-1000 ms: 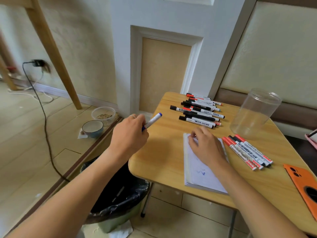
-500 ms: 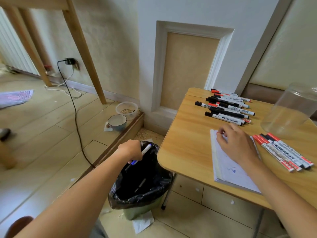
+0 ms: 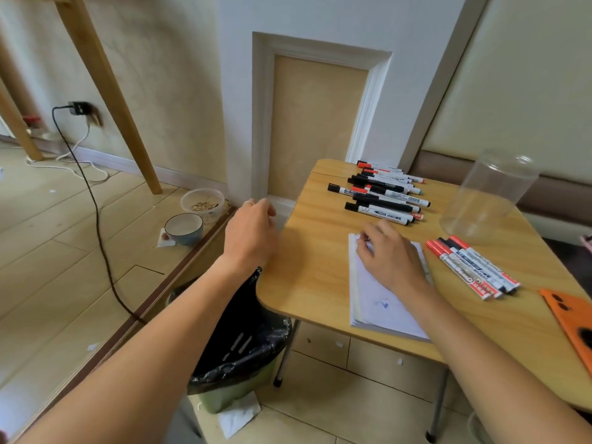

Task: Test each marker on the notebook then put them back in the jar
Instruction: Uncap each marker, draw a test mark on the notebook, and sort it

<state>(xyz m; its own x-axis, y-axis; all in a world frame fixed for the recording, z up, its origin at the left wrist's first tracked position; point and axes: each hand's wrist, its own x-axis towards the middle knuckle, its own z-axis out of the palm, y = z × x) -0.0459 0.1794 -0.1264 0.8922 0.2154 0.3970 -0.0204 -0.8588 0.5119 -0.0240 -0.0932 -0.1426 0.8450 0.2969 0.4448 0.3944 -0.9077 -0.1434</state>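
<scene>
1. Left hand point(image 3: 251, 233) hangs in the air just off the table's left edge, above the bin. Fingers loosely curled, nothing in them.
2. Right hand point(image 3: 392, 256) lies palm down on the notebook point(image 3: 382, 302), fingers spread flat over the top half of the page. It presses, no pinch.
3. Notebook sits on the wooden table point(image 3: 307, 274), near the front edge, roughly mid-table. Faint blue scribble shows on the page below the right hand.
4. Pile of markers point(image 3: 382, 195) at the back of the table, black and red caps, stacked roughly parallel, well apart from the notebook's top edge.
5. Second group of markers point(image 3: 472, 267), four or so, red and black caps, lies side by side just right of the notebook, pointing diagonally.
6. Clear jar point(image 3: 490, 197) stands at back right on the table, just behind the second group. Nothing visible inside; which end is up I cannot tell.
7. Orange phone case point(image 3: 570, 318) lies flat at the table's right edge.
8. Bin with black liner point(image 3: 238, 344) stands on the floor under the table's left corner; a few pale stick-shaped items lie inside, too dark to identify.
9. Two bowls point(image 3: 184, 227) on the floor by the wall, left of the table. Black cable runs across the floor to a wall socket.
</scene>
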